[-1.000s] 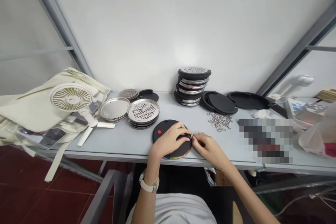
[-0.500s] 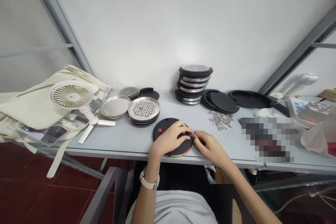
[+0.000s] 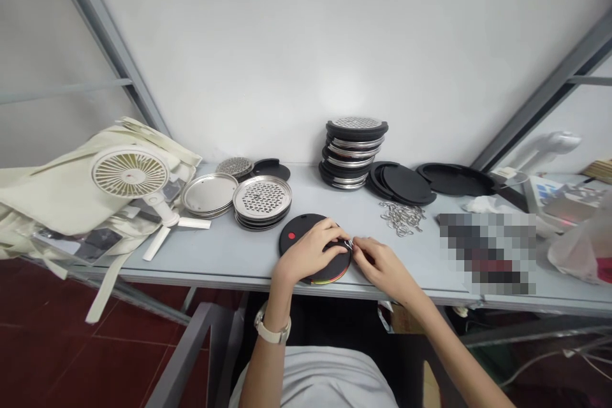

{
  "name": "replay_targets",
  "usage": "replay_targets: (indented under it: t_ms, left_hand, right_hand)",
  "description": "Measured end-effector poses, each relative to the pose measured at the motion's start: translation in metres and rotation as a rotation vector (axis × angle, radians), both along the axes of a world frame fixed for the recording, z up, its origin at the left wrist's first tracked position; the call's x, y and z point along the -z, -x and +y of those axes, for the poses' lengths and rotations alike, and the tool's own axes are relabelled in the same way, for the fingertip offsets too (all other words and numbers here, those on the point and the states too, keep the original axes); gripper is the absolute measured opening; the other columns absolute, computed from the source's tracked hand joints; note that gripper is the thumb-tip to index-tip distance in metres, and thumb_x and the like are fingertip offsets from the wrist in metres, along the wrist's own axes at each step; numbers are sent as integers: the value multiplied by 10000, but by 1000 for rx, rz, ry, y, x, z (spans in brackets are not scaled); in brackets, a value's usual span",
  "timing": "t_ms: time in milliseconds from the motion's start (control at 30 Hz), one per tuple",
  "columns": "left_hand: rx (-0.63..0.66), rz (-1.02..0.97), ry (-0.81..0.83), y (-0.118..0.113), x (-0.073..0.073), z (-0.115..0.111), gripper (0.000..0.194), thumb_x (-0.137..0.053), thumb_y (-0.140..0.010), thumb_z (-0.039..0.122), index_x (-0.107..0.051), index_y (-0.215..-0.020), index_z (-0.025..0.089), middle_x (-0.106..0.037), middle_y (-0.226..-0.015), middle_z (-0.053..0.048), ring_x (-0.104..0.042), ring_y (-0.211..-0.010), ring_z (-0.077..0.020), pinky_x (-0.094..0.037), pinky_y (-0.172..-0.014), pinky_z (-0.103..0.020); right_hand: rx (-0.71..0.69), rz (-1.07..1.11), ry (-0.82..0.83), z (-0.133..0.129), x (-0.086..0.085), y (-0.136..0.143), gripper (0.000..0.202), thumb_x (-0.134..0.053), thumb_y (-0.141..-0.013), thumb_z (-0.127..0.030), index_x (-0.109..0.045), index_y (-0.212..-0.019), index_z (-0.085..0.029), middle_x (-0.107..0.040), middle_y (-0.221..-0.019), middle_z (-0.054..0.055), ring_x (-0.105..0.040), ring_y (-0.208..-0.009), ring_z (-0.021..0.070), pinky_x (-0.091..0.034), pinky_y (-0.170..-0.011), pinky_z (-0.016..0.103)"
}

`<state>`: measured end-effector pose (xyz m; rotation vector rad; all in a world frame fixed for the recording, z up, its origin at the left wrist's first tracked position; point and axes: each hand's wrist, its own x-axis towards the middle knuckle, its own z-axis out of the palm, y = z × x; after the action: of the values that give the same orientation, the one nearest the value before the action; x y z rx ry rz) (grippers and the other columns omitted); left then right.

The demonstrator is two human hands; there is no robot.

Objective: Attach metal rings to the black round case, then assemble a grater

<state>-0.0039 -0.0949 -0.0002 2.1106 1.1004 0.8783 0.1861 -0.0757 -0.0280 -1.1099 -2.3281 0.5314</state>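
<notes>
A black round disc [image 3: 297, 227] with a red dot and a thin coloured stripe on its near edge lies flat near the table's front edge. My left hand [image 3: 315, 247] rests over it, its fingers and thumb bent around the disc's right side. At that edge sits a small shiny metal clip [image 3: 349, 244], partly covered by fingertips. My right hand [image 3: 377, 262] pinches the clip between thumb and forefinger, close against the disc. Farther right is a loose pile of similar metal clips [image 3: 402, 218].
Perforated metal grater discs [image 3: 262, 198] and plain metal discs [image 3: 209, 192] are stacked at left. A tall stack of black and metal discs [image 3: 356, 153] stands behind. Black lids [image 3: 406, 185] lie at right. A white fan [image 3: 130, 172] rests by a cream bag [image 3: 52, 194].
The metal clip shows more plainly between my fingertips. Both hands and the disc stay almost where they were.
</notes>
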Motion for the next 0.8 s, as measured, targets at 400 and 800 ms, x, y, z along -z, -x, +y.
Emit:
replay_targets:
  t_ms: [400,800]
  left_hand:
    - [-10,28,-15,0,-1,-1,210,-491,-878,216,-598,-1058,207,-541,-1034,-42,-538,-973,-162,-417,-930,-313]
    - [-14,14,-10,0,1,0,197,-501,-871,210,-596,-1044,205,-535,-1032,-34,-551,-956,-149,-431,-920,-298]
  right_hand:
    - [-7,16,19,0,-1,0,250,-364,-914,-222,-433,-675,-209,-509,-628,-15,-489,-617,151,-366,-601,265]
    - [-34,-2,4,1,0,-2,263,-334,-943,-233,-471,-720,-208,-555,-686,7,-523,-670,167,-380,-633,277]
